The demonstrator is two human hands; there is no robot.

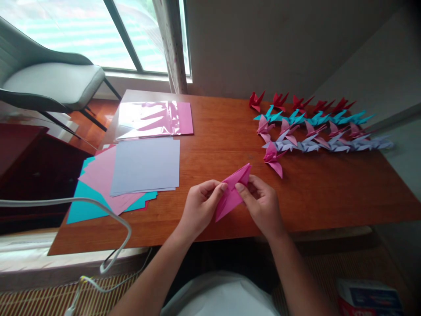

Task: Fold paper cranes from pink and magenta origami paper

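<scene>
Between both hands is a folded sheet of pink origami paper (232, 199), a narrow diamond shape with layered flaps, held above the table's front part. My left hand (205, 204) pinches its left side, thumb on top and fingers underneath. On the other side, my right hand (261, 199) grips it with the thumb pressed on the middle of the paper; the fingers behind are partly hidden. Just beyond my right hand stands a bright pink paper crane (272, 159).
Rows of red (299, 103), turquoise (294, 117), light pink (289, 131) and pale lilac cranes (307, 144) line the right back of the wooden table (217, 140). Left are lilac sheets (148, 166), turquoise paper (87, 202) and a plastic paper packet (148, 119). A white cable (126, 228) hangs in front.
</scene>
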